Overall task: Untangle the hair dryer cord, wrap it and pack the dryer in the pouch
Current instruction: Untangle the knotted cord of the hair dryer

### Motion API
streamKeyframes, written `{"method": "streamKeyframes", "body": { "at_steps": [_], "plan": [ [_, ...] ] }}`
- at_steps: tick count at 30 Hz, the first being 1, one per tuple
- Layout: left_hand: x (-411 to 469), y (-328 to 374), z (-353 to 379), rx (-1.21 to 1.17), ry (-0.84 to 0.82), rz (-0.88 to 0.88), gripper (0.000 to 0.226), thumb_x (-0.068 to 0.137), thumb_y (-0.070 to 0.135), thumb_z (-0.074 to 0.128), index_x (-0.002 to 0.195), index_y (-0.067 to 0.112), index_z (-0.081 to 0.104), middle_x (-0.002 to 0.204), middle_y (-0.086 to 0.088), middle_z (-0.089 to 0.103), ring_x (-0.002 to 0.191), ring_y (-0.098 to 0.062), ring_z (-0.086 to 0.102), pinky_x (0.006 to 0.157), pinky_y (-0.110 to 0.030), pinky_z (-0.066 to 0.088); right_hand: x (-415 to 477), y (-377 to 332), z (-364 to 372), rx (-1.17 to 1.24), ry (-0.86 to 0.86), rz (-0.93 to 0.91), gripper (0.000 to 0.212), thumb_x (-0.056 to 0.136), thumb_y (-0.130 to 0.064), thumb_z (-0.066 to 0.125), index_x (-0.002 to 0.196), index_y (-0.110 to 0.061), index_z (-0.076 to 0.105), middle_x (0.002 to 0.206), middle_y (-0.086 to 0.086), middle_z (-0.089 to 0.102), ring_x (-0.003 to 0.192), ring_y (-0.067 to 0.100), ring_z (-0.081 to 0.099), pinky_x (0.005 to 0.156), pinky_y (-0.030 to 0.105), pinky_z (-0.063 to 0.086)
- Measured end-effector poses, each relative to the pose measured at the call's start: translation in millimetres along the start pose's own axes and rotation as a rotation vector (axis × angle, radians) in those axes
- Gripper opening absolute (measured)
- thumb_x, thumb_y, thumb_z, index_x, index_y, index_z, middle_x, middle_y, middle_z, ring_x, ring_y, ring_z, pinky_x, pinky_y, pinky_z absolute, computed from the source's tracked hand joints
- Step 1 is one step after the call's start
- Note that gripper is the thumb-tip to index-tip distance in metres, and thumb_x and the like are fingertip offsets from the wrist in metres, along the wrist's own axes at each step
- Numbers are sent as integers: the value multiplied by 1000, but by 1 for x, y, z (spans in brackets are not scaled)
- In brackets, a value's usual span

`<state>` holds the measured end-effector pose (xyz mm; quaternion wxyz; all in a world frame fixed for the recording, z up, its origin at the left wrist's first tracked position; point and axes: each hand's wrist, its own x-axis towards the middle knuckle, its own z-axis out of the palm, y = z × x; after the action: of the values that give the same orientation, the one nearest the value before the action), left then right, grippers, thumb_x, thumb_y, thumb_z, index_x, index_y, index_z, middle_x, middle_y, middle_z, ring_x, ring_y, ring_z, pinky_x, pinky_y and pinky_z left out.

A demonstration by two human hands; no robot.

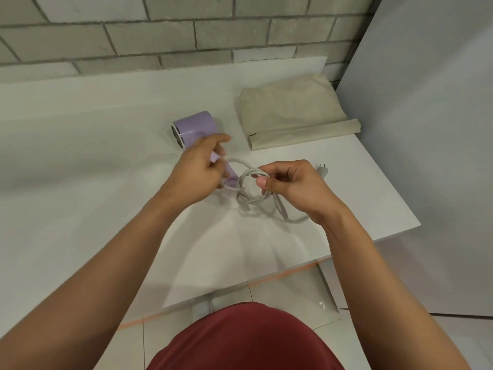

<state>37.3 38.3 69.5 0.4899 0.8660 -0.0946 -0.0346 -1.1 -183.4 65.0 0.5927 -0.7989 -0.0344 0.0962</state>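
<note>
Head view, hair dryer: the lilac hair dryer (194, 126) lies on its side on the white worktop (80, 129), barrel to the left and handle running toward the person, partly hidden under the left hand.
Head view, cord: the pale grey cord (241, 180) is bunched into a few overlapping loops with a knot (244, 197) just in front of the handle. It is lifted slightly between both hands, and a slack stretch trails under the right wrist.
Head view, plug: the plug (321, 170) rests on the worktop just beyond the right hand, free of the loops.
Head view, pouch: the beige cloth pouch (290, 113) lies flat and folded behind the hands, near the right edge. It is not touched.
Head view, left hand: the left hand (197, 172) has its fingers curled, pinching the cord where it leaves the handle.
Head view, right hand: the right hand (296, 185) pinches the bundled loops between thumb and fingers.
Step in hand: untangling, by my reading; wrapping and packing are not yet begun.
Next move calls for: probably easing the knot open and feeding the plug end back through the loops, while the left hand steadies the handle end so the dryer does not drag.
</note>
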Motion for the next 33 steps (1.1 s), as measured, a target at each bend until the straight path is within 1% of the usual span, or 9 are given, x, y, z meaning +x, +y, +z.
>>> {"method": "streamKeyframes", "body": {
  "at_steps": [2,5,9,13,17,21,25,28,33],
  "plan": [
    [6,2,-9,289,-153,233,44,103,20,54,146,30,53,121,10,57,91,-9,67,87,-25,52,0,-2,-2,-25,-22,-8,16,95,-11,74,101,-23,82,83,-8,78,81,9,69,90,37,59],
    [13,12,-17,513,-365,384,29,106,29,53,130,32,68,105,13,70,94,-9,62,84,-32,50,3,-5,-2,-56,-25,-25,15,94,-10,75,105,-18,81,83,-9,78,77,4,69,82,25,57],
    [12,19,-16,712,-113,346,29,107,41,43,112,30,69,94,11,72,95,-23,64,71,-38,51,7,-3,0,-13,61,-33,7,90,-19,81,95,-23,84,84,5,78,76,16,67,85,39,57],
    [10,14,-10,293,170,91,27,107,36,46,101,22,67,78,10,73,78,-17,69,77,-38,55,6,-2,0,-35,61,2,6,90,-23,81,94,-26,84,92,6,80,93,32,72,96,48,56],
    [10,12,-10,130,161,-15,24,106,27,50,98,15,69,73,7,74,65,-7,71,79,-31,56,6,-3,6,-109,47,7,11,96,-25,75,90,-21,84,87,5,79,89,38,67,91,48,55],
    [16,2,-16,366,135,89,27,102,21,55,126,22,67,111,2,73,98,-21,70,86,-35,54,6,-6,3,-148,43,12,19,97,-27,73,80,-28,82,85,10,77,87,42,64,87,45,54],
    [17,8,-18,660,-30,495,63,91,9,65,150,25,50,148,-4,53,132,-32,51,101,-49,48,6,-11,1,-193,-4,-10,28,97,-27,73,73,-40,78,83,6,77,79,34,63,75,33,49],
    [25,15,-16,830,-201,705,40,95,30,58,134,27,67,129,-1,68,119,-29,61,102,-46,46,7,-12,2,-208,-23,-43,19,97,-26,73,79,-28,81,82,10,75,73,23,59,73,29,46],
    [21,16,-14,852,-85,669,29,101,35,47,85,23,69,74,3,69,70,-31,62,58,-32,36,5,-16,-2,-54,27,-21,14,97,-22,74,98,-12,83,86,-1,80,76,1,69,77,16,51]
  ]
}}
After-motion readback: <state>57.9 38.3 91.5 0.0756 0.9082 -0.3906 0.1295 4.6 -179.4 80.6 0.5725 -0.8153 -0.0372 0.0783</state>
